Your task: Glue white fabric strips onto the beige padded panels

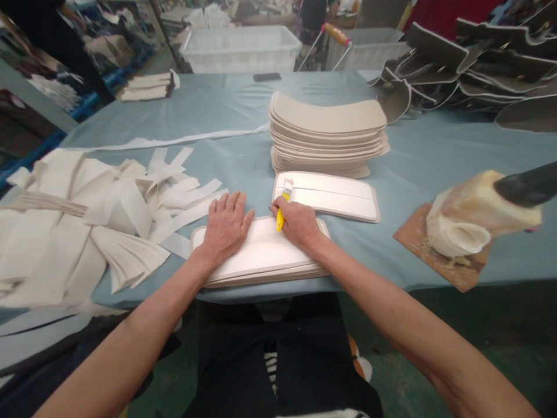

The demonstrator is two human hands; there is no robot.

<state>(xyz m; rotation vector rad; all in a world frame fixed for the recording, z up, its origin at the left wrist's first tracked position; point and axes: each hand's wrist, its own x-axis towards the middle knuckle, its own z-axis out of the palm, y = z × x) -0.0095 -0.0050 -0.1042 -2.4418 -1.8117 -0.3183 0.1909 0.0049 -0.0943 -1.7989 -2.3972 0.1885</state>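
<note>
A small stack of rounded panels (pixel 256 255), white on top with beige edges, lies at the table's near edge. My left hand (pixel 227 226) rests flat on its left part, fingers stretched out. My right hand (pixel 298 223) is closed around a yellow-handled paintbrush (pixel 280 218), bristles pointing away from me, above the stack's right end. Just beyond the brush lies another white panel (pixel 343 194) with a dark line along its length. Behind it rises a tall pile of beige curved panels (pixel 328 125).
Loose cream strips (pixel 65 220) cover the table's left side. At right, a crusted glue container (pixel 461 215) stands on a brown board (pixel 418 232). Dark curved pieces (pixel 470 69) are heaped at back right. A white crate (pixel 241 49) and a dark flat object (pixel 267 76) are at the far edge.
</note>
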